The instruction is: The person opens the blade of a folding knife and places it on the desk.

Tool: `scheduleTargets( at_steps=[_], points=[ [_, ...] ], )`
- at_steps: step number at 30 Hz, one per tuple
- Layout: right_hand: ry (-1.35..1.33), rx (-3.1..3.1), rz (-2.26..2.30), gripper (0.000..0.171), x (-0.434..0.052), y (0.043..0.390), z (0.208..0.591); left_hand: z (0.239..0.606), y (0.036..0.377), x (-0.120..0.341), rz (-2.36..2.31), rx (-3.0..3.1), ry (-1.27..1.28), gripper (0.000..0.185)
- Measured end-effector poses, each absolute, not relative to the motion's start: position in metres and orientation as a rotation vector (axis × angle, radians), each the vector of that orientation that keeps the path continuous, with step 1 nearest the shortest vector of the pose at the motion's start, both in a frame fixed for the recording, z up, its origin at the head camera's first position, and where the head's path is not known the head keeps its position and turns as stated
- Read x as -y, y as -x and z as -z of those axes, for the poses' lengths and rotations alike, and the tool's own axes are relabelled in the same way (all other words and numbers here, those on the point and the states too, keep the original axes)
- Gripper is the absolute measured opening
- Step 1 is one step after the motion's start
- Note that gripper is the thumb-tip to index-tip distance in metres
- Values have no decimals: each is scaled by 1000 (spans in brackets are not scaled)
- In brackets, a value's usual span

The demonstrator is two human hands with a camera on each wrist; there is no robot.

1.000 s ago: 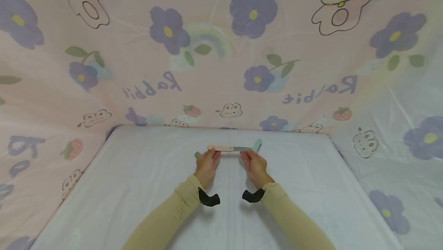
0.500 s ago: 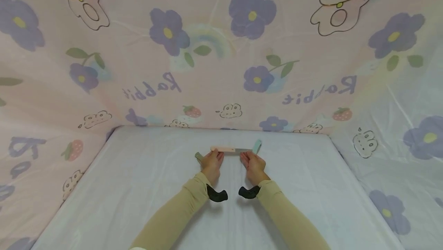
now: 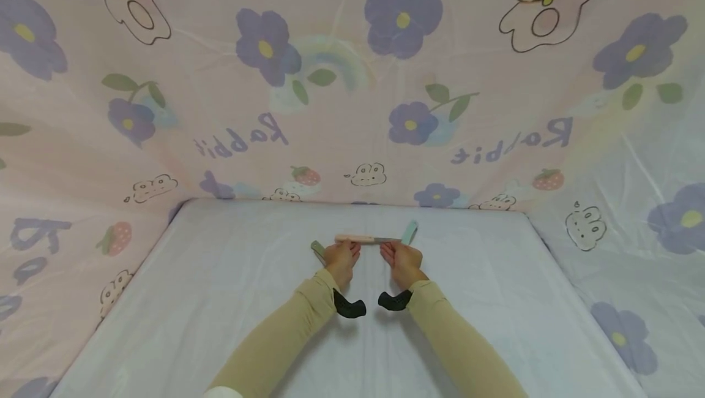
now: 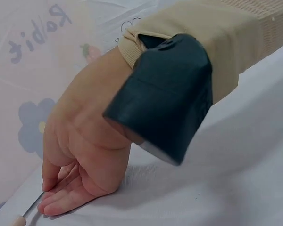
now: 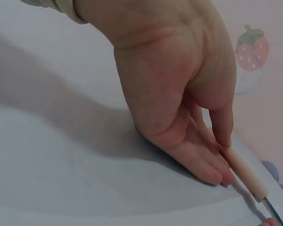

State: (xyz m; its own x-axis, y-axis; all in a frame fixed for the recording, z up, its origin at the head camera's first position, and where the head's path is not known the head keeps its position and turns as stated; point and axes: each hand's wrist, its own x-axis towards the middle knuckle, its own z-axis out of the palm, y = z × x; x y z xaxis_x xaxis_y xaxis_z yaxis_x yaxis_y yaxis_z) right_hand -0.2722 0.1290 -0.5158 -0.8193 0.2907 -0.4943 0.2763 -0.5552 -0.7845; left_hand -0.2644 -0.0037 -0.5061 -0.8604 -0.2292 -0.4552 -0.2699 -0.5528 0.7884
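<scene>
Both hands flat, nothing gripped: my right hand [image 5: 179, 94] touches the knife [image 3: 363, 239] at its wooden handle, and my left hand [image 4: 80, 155] rests straight fingertips on the blade. The knife lies on the white sheet [image 3: 220, 300]. The backdrop [image 3: 165, 159] reads "Rabbit", mirrored.

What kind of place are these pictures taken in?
Probably a makeshift recording booth, not a real room. A pink plastic sheet printed with purple flowers and rabbits hangs as the backdrop, a plain white covered table fills the floor of it, and both sleeved hands work on a small wooden-handled knife.
</scene>
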Motion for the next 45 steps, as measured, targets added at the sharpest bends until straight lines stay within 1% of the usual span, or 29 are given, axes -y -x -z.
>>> scheduleTargets(
  at_steps=[11,22,33,45],
  points=[
    [943,1539,-2607,28,-131,273,517,504,265,4,-2586,-1482,798,34],
    [879,1554,-2647,28,-132,270,519,503,264,8,-2552,-1440,778,36],
    [760,1653,-2598,29,-129,265,520,506,266,9,-2559,-1440,771,37],
    [738,1720,-2556,28,-130,266,525,505,262,10,-2534,-1421,724,35]
  ],
)
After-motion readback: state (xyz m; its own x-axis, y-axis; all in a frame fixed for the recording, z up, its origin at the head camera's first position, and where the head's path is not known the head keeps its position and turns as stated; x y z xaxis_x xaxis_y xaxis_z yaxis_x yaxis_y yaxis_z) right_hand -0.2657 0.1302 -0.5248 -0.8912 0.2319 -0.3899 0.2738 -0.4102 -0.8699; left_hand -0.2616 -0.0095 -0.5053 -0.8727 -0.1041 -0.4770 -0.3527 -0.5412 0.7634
